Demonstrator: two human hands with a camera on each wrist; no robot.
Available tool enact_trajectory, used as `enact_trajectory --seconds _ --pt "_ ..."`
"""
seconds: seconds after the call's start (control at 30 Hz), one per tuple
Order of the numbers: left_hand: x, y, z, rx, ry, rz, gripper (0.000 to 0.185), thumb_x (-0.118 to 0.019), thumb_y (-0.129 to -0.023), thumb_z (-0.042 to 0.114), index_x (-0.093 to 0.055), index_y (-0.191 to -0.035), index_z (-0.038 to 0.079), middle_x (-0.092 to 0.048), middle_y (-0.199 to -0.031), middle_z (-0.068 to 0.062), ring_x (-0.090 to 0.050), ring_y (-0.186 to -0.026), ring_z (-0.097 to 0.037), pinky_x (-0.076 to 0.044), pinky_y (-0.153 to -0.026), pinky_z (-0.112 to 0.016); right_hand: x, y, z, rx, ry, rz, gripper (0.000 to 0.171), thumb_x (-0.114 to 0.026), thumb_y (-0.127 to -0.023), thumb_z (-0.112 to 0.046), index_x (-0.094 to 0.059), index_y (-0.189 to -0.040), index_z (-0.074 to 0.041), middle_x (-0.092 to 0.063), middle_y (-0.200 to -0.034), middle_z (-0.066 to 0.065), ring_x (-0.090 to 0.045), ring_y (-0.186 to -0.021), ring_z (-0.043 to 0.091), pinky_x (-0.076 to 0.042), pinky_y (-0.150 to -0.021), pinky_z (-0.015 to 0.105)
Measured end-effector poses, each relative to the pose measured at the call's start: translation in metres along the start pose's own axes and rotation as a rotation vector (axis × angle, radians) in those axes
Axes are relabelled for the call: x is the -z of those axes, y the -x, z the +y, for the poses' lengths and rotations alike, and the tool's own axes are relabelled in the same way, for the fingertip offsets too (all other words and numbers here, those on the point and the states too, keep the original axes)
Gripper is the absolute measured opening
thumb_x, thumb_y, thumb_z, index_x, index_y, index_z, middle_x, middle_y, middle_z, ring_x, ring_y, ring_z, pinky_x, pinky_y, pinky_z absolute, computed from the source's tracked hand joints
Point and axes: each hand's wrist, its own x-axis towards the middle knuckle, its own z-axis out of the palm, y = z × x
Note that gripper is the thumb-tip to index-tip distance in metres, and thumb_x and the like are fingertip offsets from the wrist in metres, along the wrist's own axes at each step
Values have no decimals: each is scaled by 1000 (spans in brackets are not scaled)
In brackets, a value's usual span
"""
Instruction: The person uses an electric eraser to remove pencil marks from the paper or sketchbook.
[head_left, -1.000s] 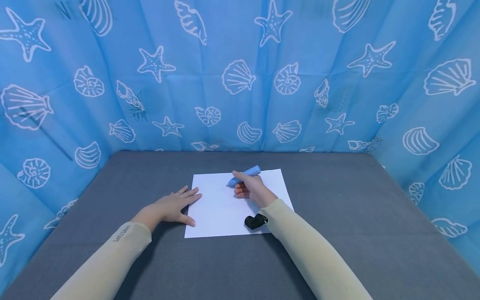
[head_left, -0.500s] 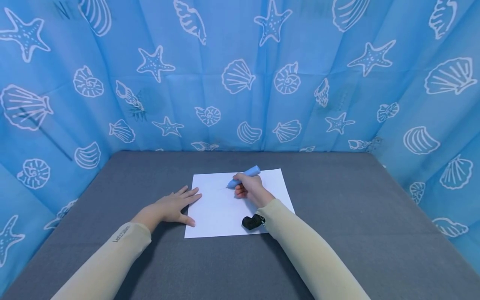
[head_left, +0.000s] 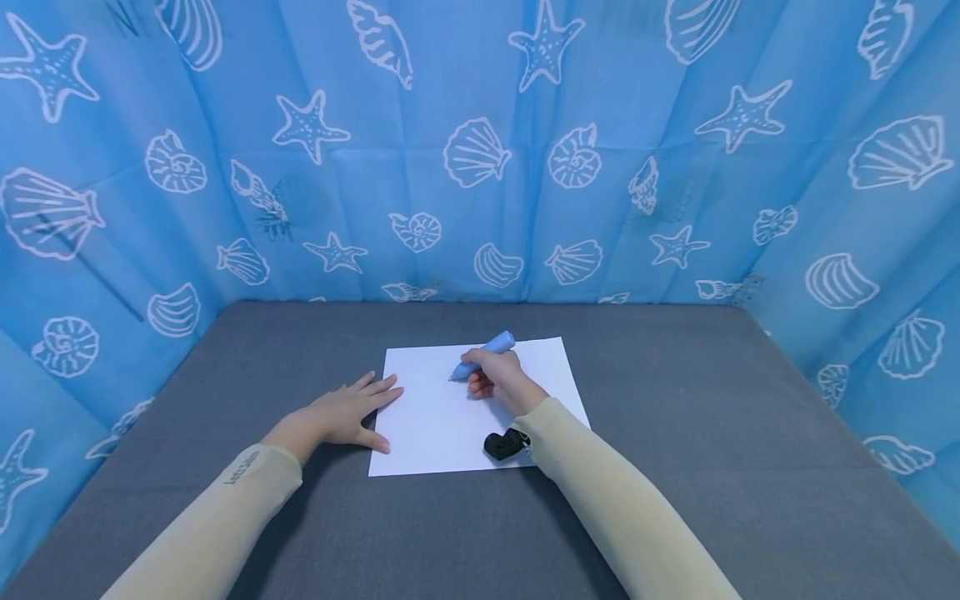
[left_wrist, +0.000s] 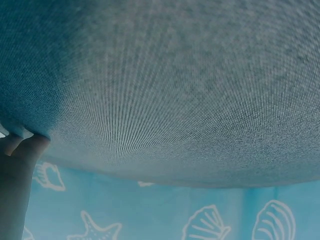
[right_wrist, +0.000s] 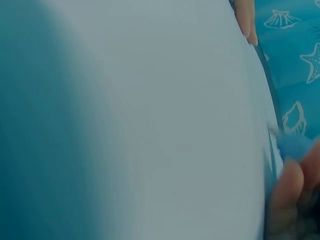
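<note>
A sheet of white paper lies on the grey table in the head view. My right hand grips a thick blue pen, whose narrow tip points down and left at the upper middle of the sheet. Only very faint marks show near that tip. In the right wrist view, part of the blue pen and some fingertips appear at the right edge. My left hand rests flat with fingers spread, its fingertips and thumb over the paper's left edge. The left wrist view mostly shows table cloth.
Grey cloth covers the table around the paper. A blue curtain with white shells and starfish stands behind and along both sides. A black object sits by the right sleeve's cuff, over the paper's lower part.
My right hand has shifted slightly, and the pen's tip has moved a little left and toward me over the paper. The left hand and the sheet have stayed in place.
</note>
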Motion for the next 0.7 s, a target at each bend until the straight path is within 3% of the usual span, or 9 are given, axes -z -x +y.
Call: enact_trajectory --seconds 0.5,0.7 --pt "0 0 0 10 8 -10 100 -65 -79 67 -26 -155 14 -15 -162 -10 -7 -146 -41 -15 -108 -68 0 0 1 -2 16 -16 20 -69 -87 -16 -61 -77 -1 -54 -54 3 -52 -43 9 -49 -45 23" --pt "1 -1 1 5 6 -9 100 -65 -79 66 -25 -155 14 -15 -162 -10 -7 -146 -41 -15 -108 -68 3 2 -1 -24 -6 -17 29 -68 -91 -27 -60 -80 -2 -55 -58 3 -53 -46 10 -50 -47 23"
